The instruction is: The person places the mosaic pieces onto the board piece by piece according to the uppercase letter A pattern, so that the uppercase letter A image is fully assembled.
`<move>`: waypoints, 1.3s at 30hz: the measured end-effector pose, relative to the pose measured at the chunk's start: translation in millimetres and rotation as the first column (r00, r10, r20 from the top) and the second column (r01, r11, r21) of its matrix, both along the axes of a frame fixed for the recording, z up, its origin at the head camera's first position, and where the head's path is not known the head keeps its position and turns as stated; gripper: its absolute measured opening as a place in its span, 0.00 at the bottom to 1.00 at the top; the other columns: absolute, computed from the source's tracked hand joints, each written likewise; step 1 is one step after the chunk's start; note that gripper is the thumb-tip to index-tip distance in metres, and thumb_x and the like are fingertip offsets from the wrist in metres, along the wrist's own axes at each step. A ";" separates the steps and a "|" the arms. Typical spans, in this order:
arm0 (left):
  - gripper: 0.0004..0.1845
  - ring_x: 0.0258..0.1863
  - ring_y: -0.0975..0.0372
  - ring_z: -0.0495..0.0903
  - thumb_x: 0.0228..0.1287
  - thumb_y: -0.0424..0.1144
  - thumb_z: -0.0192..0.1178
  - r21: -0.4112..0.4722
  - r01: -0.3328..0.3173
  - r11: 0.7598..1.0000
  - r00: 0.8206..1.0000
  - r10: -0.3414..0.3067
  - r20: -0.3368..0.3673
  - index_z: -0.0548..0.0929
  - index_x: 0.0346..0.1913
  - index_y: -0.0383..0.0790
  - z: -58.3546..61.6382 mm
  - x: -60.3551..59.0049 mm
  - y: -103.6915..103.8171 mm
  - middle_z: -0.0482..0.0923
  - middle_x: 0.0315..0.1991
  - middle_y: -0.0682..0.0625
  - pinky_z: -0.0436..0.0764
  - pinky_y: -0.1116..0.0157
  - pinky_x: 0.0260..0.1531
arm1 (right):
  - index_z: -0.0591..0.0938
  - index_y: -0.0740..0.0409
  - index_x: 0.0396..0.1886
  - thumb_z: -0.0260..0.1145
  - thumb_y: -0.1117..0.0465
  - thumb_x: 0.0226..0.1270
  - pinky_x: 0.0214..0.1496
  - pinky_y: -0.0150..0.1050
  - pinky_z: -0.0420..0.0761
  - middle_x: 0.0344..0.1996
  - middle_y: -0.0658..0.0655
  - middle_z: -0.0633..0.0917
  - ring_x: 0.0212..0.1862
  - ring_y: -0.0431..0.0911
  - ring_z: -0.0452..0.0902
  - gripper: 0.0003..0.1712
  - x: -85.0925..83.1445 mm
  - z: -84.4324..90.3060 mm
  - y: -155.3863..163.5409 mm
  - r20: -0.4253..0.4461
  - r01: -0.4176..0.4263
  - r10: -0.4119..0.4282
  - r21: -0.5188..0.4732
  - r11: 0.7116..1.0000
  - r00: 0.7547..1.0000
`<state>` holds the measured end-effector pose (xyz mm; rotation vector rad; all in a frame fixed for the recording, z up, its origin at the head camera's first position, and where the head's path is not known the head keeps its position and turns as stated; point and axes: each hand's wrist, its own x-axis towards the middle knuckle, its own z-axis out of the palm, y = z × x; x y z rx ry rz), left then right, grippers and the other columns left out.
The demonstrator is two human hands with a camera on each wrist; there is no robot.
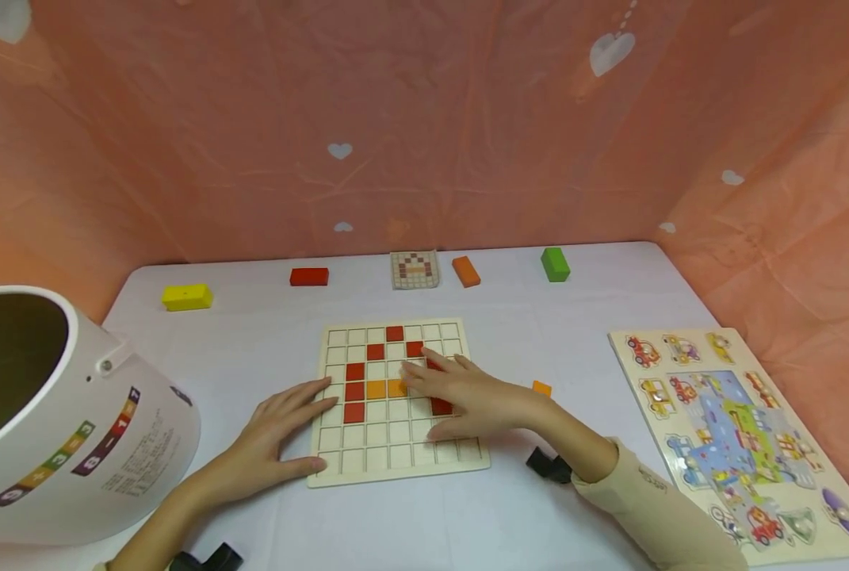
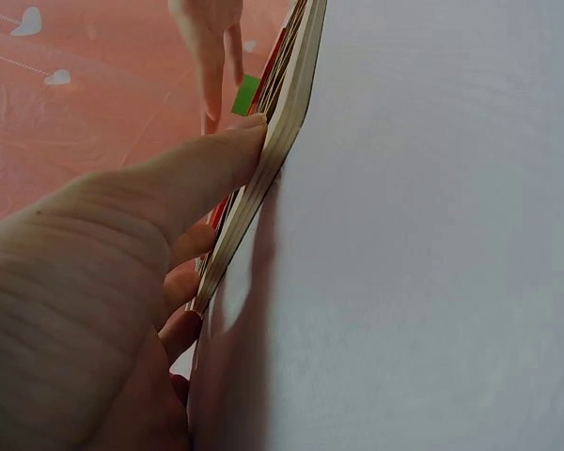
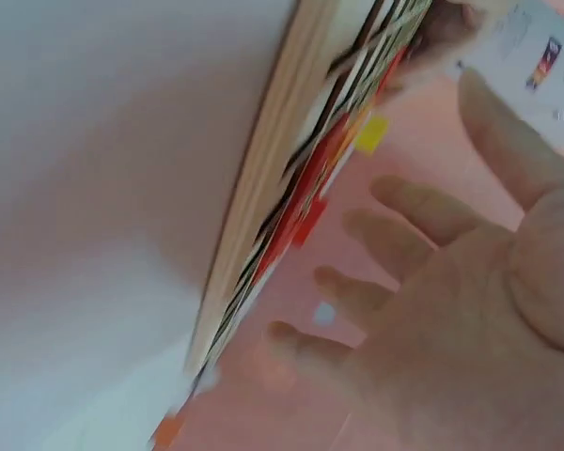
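A wooden grid board (image 1: 377,460) lies on the white table, partly filled with red square tiles (image 1: 354,392) and orange square tiles (image 1: 376,389) in a row. Along its left edge rests my left hand (image 1: 274,436), fingers nearly straight and thumb touching the front left corner. In the left wrist view, that thumb (image 2: 207,164) lies against the board's edge. My right hand (image 1: 467,396) hovers over the board's right half with fingers spread, hiding some cells. The right wrist view shows its fingers (image 3: 423,211) apart and no tile in the palm.
Behind the board lie a pattern card (image 1: 414,270), a red block (image 1: 309,277), an orange block (image 1: 466,271), a green block (image 1: 556,264) and a yellow block (image 1: 187,297). One orange piece (image 1: 541,388) lies right. A white bucket (image 1: 131,452) stands left; a picture puzzle (image 1: 634,381) lies right.
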<state>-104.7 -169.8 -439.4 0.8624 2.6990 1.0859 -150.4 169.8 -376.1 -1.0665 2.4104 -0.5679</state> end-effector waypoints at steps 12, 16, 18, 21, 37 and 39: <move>0.40 0.74 0.47 0.53 0.57 0.57 0.70 -0.017 -0.006 1.000 1.000 0.005 -0.012 0.72 0.71 0.47 -0.9 -0.3 0.3 0.56 0.77 0.51 0.51 0.36 0.62 | 0.79 0.64 0.59 0.73 0.70 0.57 0.54 0.48 0.76 0.53 0.59 0.79 0.52 0.54 0.74 0.28 -0.8 4.0 122.2 0.102 0.328 -0.315 -0.159 0.931 0.943; 0.40 0.74 0.47 0.53 0.56 0.56 0.71 -0.009 -0.003 1.000 1.000 0.003 -0.013 0.72 0.71 0.47 -1.8 -0.4 -0.9 0.56 0.77 0.50 0.50 0.36 0.63 | 0.81 0.65 0.51 0.73 0.72 0.56 0.43 0.36 0.76 0.44 0.56 0.82 0.42 0.48 0.73 0.21 -6.9 -3.9 134.8 0.133 0.344 -0.324 -0.177 0.922 0.937; 0.40 0.74 0.47 0.53 0.56 0.55 0.72 -0.004 0.000 1.000 1.000 0.000 -0.013 0.72 0.71 0.47 -1.9 -0.4 -1.1 0.56 0.77 0.50 0.50 0.36 0.63 | 0.82 0.64 0.47 0.74 0.73 0.56 0.40 0.34 0.75 0.41 0.54 0.81 0.40 0.47 0.72 0.18 -9.3 -7.2 135.0 0.129 0.349 -0.330 -0.172 0.921 0.935; 0.40 0.74 0.46 0.53 0.56 0.55 0.72 -0.001 0.000 1.000 1.000 0.000 -0.013 0.72 0.71 0.47 -1.4 -0.5 -1.3 0.56 0.77 0.49 0.50 0.36 0.63 | 0.81 0.63 0.42 0.75 0.74 0.54 0.38 0.33 0.74 0.36 0.53 0.79 0.37 0.46 0.71 0.16 -11.0 -9.2 133.1 0.122 0.355 -0.337 -0.169 0.920 0.933; 0.40 0.74 0.46 0.52 0.57 0.54 0.71 -0.002 0.010 1.000 1.000 -0.010 -0.014 0.71 0.72 0.49 -1.9 -1.5 -0.9 0.56 0.77 0.49 0.50 0.38 0.63 | 0.82 0.66 0.42 0.63 0.77 0.63 0.33 0.36 0.80 0.34 0.55 0.82 0.31 0.47 0.76 0.09 -31.9 3.5 63.7 0.251 0.272 -0.196 -0.317 0.909 0.948; 0.40 0.74 0.46 0.52 0.57 0.54 0.71 0.003 0.013 1.000 1.000 -0.013 -0.015 0.71 0.72 0.48 -2.6 -1.6 -0.9 0.56 0.77 0.49 0.50 0.38 0.63 | 0.82 0.64 0.41 0.64 0.77 0.64 0.34 0.35 0.79 0.33 0.54 0.81 0.32 0.46 0.75 0.09 -39.1 6.0 44.6 0.239 0.228 -0.156 -0.312 0.922 0.958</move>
